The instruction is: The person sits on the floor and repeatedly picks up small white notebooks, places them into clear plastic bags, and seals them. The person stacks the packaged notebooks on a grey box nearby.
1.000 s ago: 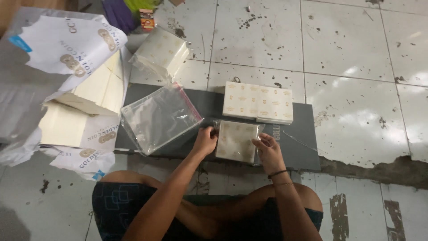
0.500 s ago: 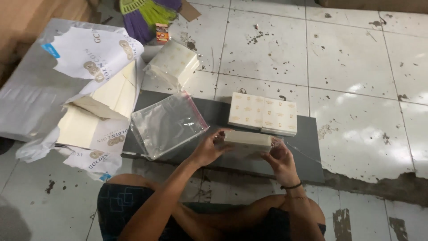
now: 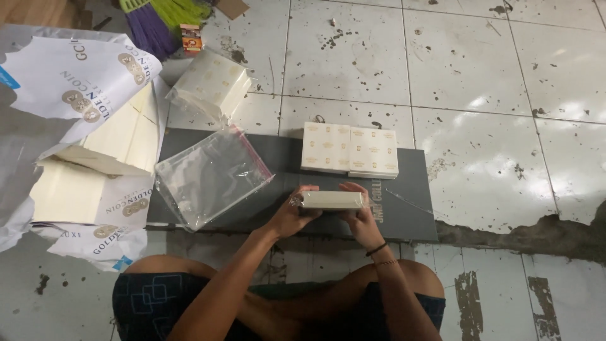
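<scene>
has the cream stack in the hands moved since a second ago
Yes. The cream stack, held by left hand and right hand, has turned from flat onto its edge above the dark board.

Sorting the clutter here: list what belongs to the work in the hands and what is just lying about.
In the work:
- left hand and right hand, gripping the cream stack edge-on
- two finished stacks on the grey board
- clear plastic bags
- wrapped bundle
- torn paper packs of cream sheets

Lying about:
- broom bristles
- small orange box
</scene>
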